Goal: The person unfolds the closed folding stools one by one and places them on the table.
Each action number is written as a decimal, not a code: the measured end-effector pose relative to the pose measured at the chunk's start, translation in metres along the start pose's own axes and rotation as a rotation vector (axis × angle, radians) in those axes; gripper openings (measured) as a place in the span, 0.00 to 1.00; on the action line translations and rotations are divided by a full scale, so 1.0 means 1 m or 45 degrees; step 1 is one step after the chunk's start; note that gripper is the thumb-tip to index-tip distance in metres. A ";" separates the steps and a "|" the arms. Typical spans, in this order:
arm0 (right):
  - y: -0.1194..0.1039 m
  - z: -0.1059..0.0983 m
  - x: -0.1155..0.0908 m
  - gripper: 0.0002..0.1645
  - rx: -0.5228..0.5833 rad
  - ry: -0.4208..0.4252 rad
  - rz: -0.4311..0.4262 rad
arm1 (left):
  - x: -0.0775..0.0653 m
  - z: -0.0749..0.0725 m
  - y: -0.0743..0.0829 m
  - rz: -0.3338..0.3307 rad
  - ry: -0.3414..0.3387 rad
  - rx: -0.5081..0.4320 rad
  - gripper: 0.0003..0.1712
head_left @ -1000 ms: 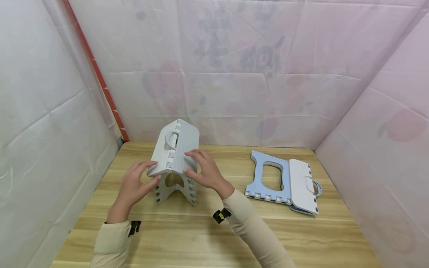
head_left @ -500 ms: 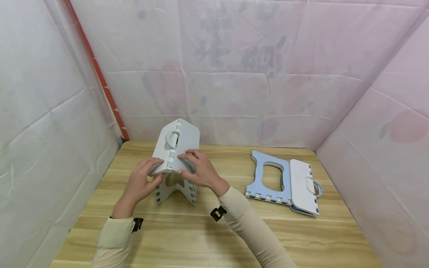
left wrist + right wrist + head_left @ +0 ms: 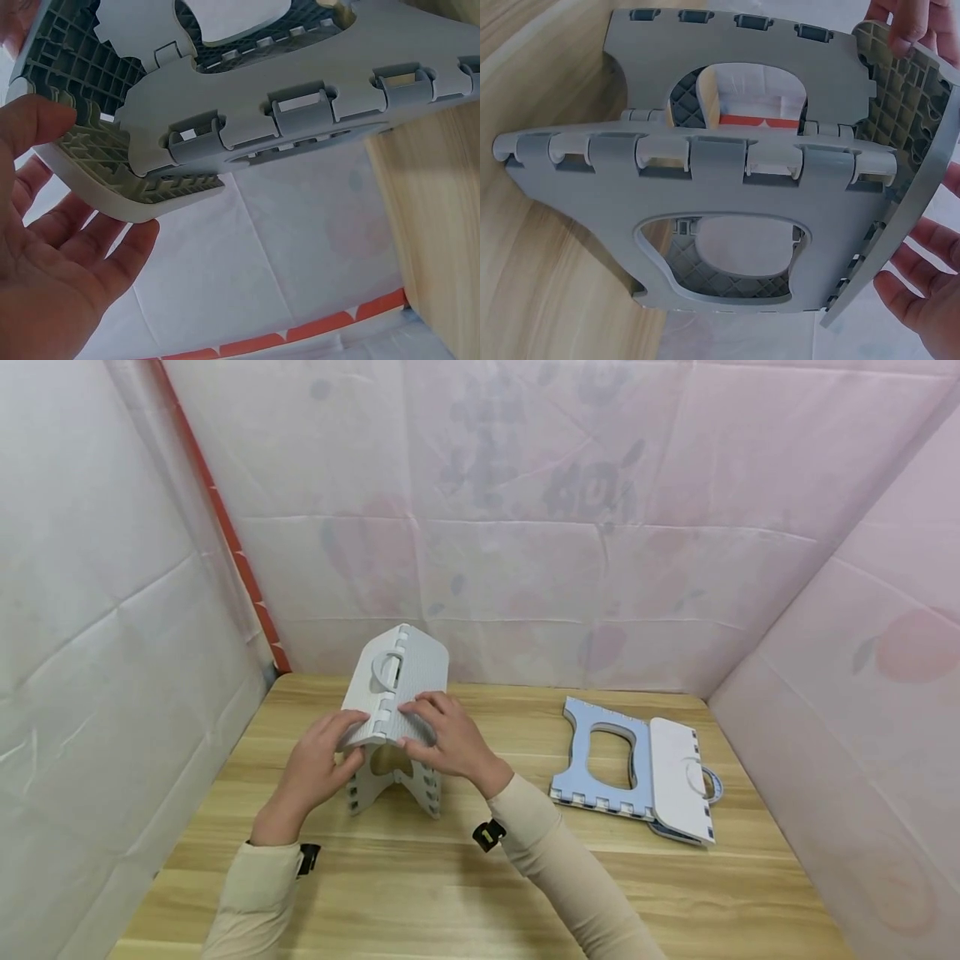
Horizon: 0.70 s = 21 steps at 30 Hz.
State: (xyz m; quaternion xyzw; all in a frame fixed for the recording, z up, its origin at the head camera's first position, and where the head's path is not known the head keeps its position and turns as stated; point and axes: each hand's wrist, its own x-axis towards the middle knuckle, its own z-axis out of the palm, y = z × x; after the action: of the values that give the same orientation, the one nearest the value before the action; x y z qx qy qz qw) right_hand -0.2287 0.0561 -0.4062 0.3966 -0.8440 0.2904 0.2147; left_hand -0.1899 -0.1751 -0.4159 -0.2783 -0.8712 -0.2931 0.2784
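A pale grey folding stool [image 3: 424, 670] stands partly folded on the wooden table, at left of centre in the head view. Its two top halves slope down from the hinge line like a roof, and a loop handle [image 3: 379, 670] sits at that line. Below, its leg panels [image 3: 727, 202] are spread apart. My left hand [image 3: 315, 768] pinches the near edge of the left half, thumb on the ribbed underside and fingers on the outer face. My right hand [image 3: 453, 743] rests its fingers on the right half's upper face, thumb near the front edge.
A blue and white folding stool [image 3: 611, 760] lies folded flat on the table [image 3: 480, 893] at the right, its loop handle towards the right. Pale sheeting [image 3: 510, 577] hangs behind and along both sides, with a red strip [image 3: 225, 535] at the back left corner.
Both hands have shifted inwards over the grey stool's top, the left moving right and the right moving slightly left. Between the last two frames they hardly move. The blue stool stays put.
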 end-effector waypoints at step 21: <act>0.002 -0.001 0.007 0.27 -0.069 -0.099 0.052 | 0.006 -0.005 -0.001 0.000 -0.080 0.074 0.25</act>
State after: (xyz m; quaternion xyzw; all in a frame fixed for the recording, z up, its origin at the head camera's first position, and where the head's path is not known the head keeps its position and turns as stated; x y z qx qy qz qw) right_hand -0.2342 0.0543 -0.4017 0.3843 -0.8672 0.2560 0.1863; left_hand -0.1933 -0.1769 -0.4094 -0.2793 -0.8876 -0.2588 0.2591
